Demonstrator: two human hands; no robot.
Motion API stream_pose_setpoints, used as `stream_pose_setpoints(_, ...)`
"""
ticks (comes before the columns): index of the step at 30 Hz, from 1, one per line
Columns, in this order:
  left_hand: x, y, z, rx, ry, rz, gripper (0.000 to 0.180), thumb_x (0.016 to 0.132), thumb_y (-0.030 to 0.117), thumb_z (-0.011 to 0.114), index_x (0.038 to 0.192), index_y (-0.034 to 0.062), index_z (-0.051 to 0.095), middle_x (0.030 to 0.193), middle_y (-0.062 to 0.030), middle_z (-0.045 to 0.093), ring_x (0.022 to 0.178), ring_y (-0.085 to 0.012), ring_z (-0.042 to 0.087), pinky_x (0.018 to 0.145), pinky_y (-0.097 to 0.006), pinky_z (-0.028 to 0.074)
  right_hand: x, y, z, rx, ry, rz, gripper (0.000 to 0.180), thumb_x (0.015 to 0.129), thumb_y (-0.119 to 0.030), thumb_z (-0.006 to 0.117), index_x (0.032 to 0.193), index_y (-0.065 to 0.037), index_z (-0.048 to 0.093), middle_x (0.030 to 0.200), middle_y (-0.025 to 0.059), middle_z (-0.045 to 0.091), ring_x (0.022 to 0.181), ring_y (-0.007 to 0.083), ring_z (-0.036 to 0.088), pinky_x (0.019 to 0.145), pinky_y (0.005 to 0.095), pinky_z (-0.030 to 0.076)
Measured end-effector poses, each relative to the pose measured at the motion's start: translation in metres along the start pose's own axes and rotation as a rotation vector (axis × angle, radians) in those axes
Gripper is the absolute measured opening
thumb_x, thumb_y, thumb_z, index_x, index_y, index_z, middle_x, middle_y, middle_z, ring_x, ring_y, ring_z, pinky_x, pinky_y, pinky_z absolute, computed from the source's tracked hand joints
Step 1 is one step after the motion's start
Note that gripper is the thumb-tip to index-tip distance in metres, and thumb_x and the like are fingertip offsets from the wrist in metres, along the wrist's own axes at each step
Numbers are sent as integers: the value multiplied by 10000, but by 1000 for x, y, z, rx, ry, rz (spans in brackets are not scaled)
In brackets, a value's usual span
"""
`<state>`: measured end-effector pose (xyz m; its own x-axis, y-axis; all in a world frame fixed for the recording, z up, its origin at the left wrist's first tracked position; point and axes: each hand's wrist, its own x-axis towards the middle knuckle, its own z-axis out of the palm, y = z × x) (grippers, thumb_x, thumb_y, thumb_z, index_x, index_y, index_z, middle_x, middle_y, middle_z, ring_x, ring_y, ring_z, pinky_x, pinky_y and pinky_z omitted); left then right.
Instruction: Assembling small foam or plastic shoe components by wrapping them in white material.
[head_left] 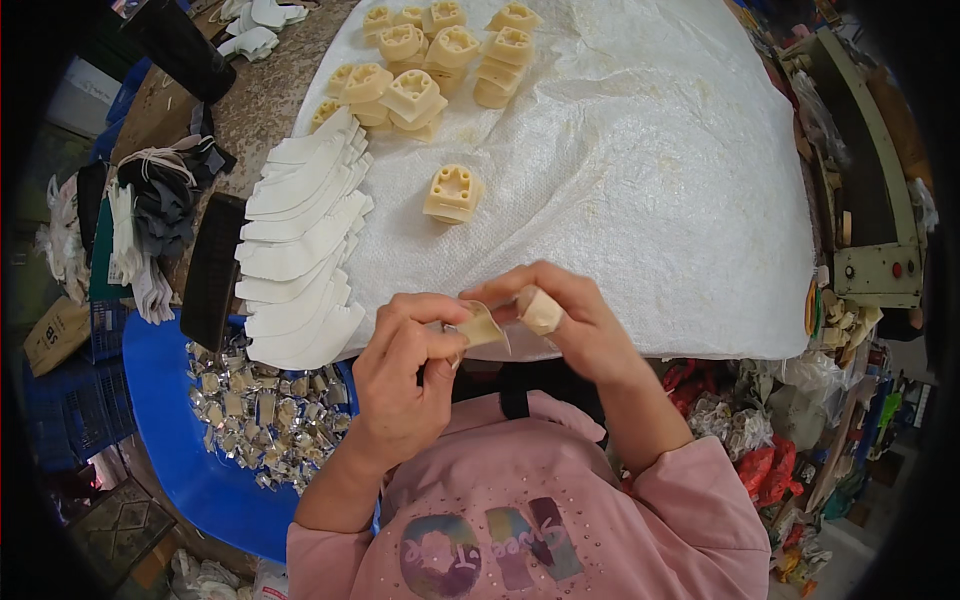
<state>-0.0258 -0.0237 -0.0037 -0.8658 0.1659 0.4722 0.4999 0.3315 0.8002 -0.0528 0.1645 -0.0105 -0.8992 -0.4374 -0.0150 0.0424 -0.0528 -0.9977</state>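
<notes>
From the head view, the left hand (405, 365) and right hand (560, 315) meet just above the near edge of the bench (650, 180), both pinched on a small cream piece (483, 327) held between their fingertips. A single cream moulded block (452, 193) sits alone on the white woven sheet beyond. A stack of white curved cutouts (300, 245) lies to the left, above a blue tub (175, 440) of shiny small parts.
</notes>
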Motion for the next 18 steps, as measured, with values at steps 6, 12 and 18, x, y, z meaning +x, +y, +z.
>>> stream_pose_setpoints(6,-1,-1,-2,-176,-140,68,202,678,-152,604,773,5,519,956,-141,605,822,-258,599,701,-311,463,9,-10,-11,186,-220,136,407,813,-93,699,1168,-4,522,993,90,626,926,143,602,828,290,495)
stream_pose_setpoints(12,-1,4,-3,-90,-138,-56,163,723,-126,606,800,0,538,946,-171,592,811,-259,598,661,-310,474,7,0,-3,160,-115,241,330,879,-118,617,1175,-9,522,924,92,645,876,136,609,767,282,497)
stream_pose_setpoints(18,3,10,11,-413,126,-298,81,828,-68,593,897,-31,572,936,-151,612,829,-188,614,745,-266,492,10,16,10,211,101,-32,311,951,-147,495,1237,-25,505,966,90,648,824,140,593,781,276,470)
